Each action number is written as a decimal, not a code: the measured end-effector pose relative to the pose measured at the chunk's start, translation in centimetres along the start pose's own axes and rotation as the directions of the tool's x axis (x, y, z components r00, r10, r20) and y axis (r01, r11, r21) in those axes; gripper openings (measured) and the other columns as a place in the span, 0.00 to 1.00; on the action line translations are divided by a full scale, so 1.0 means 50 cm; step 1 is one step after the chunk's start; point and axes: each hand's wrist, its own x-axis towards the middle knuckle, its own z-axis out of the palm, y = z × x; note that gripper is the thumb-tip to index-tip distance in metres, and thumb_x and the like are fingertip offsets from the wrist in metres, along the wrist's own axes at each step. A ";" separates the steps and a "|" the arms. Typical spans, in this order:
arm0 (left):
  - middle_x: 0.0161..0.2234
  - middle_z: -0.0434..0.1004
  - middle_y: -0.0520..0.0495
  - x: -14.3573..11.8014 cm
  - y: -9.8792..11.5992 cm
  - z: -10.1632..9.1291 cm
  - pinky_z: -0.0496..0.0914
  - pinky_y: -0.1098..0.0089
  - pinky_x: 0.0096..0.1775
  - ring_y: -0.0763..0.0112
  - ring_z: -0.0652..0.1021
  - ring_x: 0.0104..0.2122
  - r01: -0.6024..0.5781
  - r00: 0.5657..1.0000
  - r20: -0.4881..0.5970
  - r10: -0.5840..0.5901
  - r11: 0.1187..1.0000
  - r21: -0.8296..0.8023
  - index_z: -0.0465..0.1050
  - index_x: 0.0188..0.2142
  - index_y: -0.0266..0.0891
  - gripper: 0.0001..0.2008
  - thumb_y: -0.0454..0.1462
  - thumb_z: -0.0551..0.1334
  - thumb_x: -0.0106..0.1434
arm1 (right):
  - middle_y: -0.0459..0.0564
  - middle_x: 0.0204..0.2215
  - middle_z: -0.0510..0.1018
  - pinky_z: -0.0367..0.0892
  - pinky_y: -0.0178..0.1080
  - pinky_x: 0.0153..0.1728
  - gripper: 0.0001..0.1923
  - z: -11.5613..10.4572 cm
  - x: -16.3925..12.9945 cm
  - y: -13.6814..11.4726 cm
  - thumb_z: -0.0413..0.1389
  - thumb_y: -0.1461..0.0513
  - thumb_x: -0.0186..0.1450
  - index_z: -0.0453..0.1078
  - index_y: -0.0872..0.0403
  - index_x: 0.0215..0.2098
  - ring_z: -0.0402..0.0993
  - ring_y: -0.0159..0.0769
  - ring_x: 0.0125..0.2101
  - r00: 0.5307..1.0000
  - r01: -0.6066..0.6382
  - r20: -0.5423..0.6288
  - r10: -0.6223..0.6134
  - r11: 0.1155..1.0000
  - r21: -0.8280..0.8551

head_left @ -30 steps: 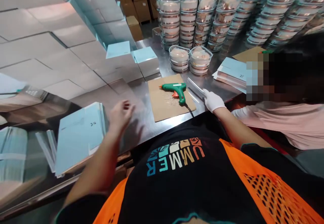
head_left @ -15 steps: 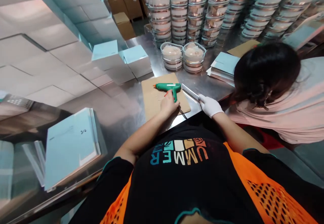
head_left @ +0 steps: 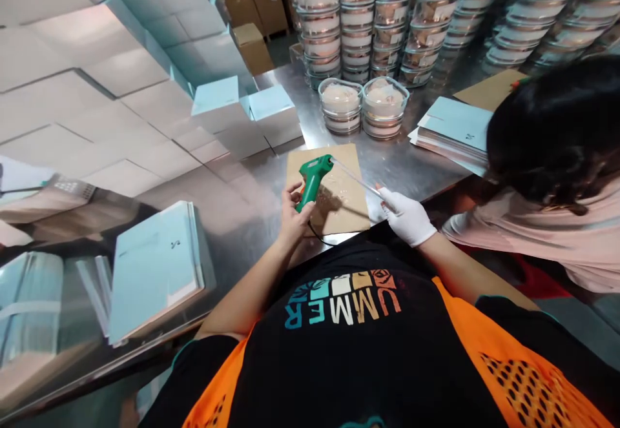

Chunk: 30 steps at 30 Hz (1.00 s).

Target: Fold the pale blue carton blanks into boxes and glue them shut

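Our left hand (head_left: pixel 293 212) has its grip closed round the handle of the green glue gun (head_left: pixel 312 179), lifted off the cardboard sheet (head_left: pixel 349 212) with the rear of the barrel toward 1 o'clock. Our gloved right hand (head_left: pixel 407 218) pinches the near end of a clear glue stick (head_left: pixel 356 179), whose far end meets the back of the gun; the stick slants from 4 o'clock up to 10 o'clock. Judgement: to seat the stick well we should keep it in line with the barrel, hold the gun steady over the cardboard so drips land there, and push from the tail without bending it; the nozzle should stay clear of the bare left fingers, and the cord (head_left: pixel 317 234) at the table (head_left: pixel 387 160) edge should not snag. Containers: at 12 o'clock two short stacks of clear lidded tubs (head_left: pixel 363 108) stand side by side, each holding something pale and pinkish; what it is we cannot tell. Behind them, taller stacks of tubs (head_left: pixel 378 21) run to the back, similarly filled. Pale blue boxes (head_left: pixel 271 115) at 11 o'clock are closed, contents hidden. Flat blue folders (head_left: pixel 155 266) lie at 8 o'clock, another pile (head_left: pixel 453 128) at 2 o'clock beside a second person (head_left: pixel 557 176).
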 end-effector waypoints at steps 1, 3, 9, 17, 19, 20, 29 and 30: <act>0.39 0.74 0.51 -0.007 0.002 -0.002 0.75 0.67 0.38 0.69 0.77 0.33 0.010 1.000 -0.016 -0.011 1.000 -0.021 0.64 0.65 0.45 0.31 0.48 0.69 0.66 | 0.57 0.58 0.87 0.78 0.43 0.56 0.32 -0.001 -0.002 -0.005 0.50 0.63 0.77 0.68 0.51 0.78 0.85 0.48 0.55 1.000 0.011 0.013 -0.011 1.000 -0.019; 0.40 0.74 0.50 -0.021 0.005 -0.004 0.75 0.67 0.39 0.68 0.78 0.34 0.001 0.999 -0.053 -0.003 0.999 -0.042 0.64 0.64 0.45 0.32 0.48 0.68 0.64 | 0.58 0.57 0.87 0.78 0.42 0.54 0.32 -0.003 -0.005 -0.014 0.50 0.63 0.77 0.68 0.51 0.77 0.85 0.48 0.54 0.999 0.021 0.038 -0.019 0.997 -0.069; 0.43 0.76 0.47 -0.046 -0.017 -0.029 0.77 0.65 0.42 0.66 0.80 0.37 -0.246 0.960 -0.081 0.269 0.944 0.220 0.61 0.67 0.44 0.34 0.45 0.68 0.64 | 0.60 0.54 0.87 0.75 0.40 0.45 0.31 -0.043 -0.027 -0.025 0.49 0.62 0.78 0.68 0.50 0.77 0.86 0.48 0.49 0.994 0.037 0.109 -0.013 0.974 -0.222; 0.44 0.81 0.40 -0.082 -0.051 -0.057 0.80 0.62 0.42 0.58 0.83 0.41 -0.477 0.860 0.083 0.504 0.734 0.483 0.75 0.55 0.43 0.21 0.45 0.69 0.65 | 0.53 0.50 0.91 0.82 0.50 0.54 0.25 -0.108 -0.055 0.022 0.54 0.49 0.77 0.80 0.44 0.67 0.88 0.49 0.49 0.992 0.099 0.059 -0.115 0.970 0.222; 0.43 0.81 0.39 -0.100 -0.054 -0.048 0.80 0.62 0.42 0.58 0.84 0.41 -0.447 0.874 0.081 0.479 0.730 0.517 0.79 0.49 0.44 0.16 0.45 0.69 0.64 | 0.52 0.50 0.91 0.83 0.54 0.57 0.27 -0.106 -0.056 0.022 0.56 0.41 0.75 0.84 0.44 0.60 0.89 0.52 0.50 0.992 0.100 0.025 -0.122 0.903 0.417; 0.43 0.81 0.39 -0.109 -0.056 -0.043 0.81 0.62 0.42 0.58 0.84 0.41 -0.431 0.881 0.070 0.468 0.733 0.526 0.80 0.47 0.44 0.14 0.44 0.70 0.63 | 0.52 0.50 0.91 0.83 0.55 0.58 0.28 -0.104 -0.056 0.018 0.57 0.38 0.73 0.86 0.44 0.57 0.89 0.52 0.50 0.994 0.090 0.008 -0.107 0.873 0.479; 0.45 0.80 0.40 -0.114 -0.042 -0.016 0.81 0.63 0.42 0.58 0.84 0.43 -0.472 0.837 0.003 0.547 0.720 0.509 0.80 0.49 0.45 0.13 0.41 0.70 0.65 | 0.42 0.15 0.69 0.70 0.44 0.21 0.33 -0.110 -0.067 0.004 0.59 0.38 0.72 0.84 0.52 0.60 0.66 0.39 0.16 0.965 -0.175 0.261 -0.040 0.643 0.745; 0.45 0.80 0.40 -0.109 -0.038 -0.012 0.81 0.63 0.43 0.59 0.84 0.43 -0.486 0.831 0.009 0.556 0.718 0.499 0.79 0.51 0.45 0.14 0.41 0.69 0.66 | 0.43 0.15 0.70 0.70 0.44 0.21 0.32 -0.111 -0.063 0.010 0.59 0.39 0.73 0.84 0.52 0.61 0.67 0.39 0.17 0.963 -0.170 0.264 -0.045 0.661 0.731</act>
